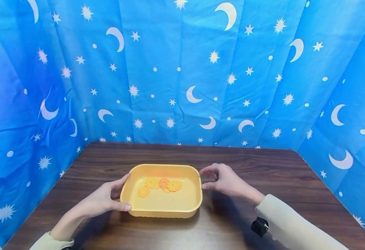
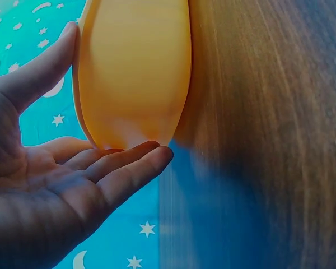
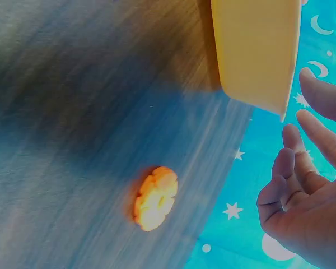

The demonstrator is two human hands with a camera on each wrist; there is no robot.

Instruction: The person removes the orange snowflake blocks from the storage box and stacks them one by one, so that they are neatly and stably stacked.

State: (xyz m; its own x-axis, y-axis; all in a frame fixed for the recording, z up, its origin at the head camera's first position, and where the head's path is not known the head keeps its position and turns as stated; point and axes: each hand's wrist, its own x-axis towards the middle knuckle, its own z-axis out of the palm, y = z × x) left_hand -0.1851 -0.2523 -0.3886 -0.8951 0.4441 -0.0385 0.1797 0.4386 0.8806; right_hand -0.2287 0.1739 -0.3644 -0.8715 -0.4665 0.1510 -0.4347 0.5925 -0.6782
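A yellow plastic tub [image 1: 160, 205] sits on the dark wooden table, with several orange and yellow flower-shaped discs [image 1: 163, 183] lying flat inside. My left hand [image 1: 99, 199] holds the tub's left end, thumb along the front corner of the rim and fingers against the end wall; the left wrist view shows this hand [image 2: 61, 174] too. At the right end is my right hand [image 1: 224, 178], its loosely bent fingers and thumb tip close to the rim. In the right wrist view, another orange flower-shaped disc [image 3: 155, 199] lies on the table below my right hand [image 3: 308, 179].
The wooden table [image 1: 248, 163] reaches back to a blue curtain [image 1: 182, 76] printed with white moons and stars, which also hangs along both sides. A small black device [image 1: 260, 226] hangs at the right sleeve [image 1: 291, 222].
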